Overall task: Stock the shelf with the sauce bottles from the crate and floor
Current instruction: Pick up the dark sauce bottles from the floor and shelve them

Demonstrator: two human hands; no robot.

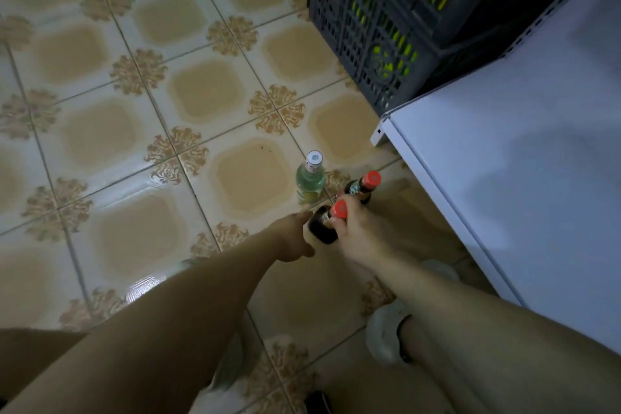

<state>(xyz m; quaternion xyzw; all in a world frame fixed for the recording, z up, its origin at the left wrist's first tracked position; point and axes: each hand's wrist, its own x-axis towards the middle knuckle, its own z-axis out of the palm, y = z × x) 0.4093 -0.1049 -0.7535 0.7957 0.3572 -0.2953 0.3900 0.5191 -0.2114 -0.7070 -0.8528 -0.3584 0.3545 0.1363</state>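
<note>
Pickup step: your right hand grips the neck of the near dark sauce bottle standing on the tiled floor. Your left hand lies against its body, grip unclear. Next, lift it clear and carry it right to the white shelf, without knocking the second red-capped bottle just behind.

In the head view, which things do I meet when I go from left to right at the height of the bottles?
left hand → held dark bottle → other dark bottle → shelf

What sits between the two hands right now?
Head view: a dark red-capped sauce bottle, its neck gripped by the right hand, its body cupped by the left hand.
</note>
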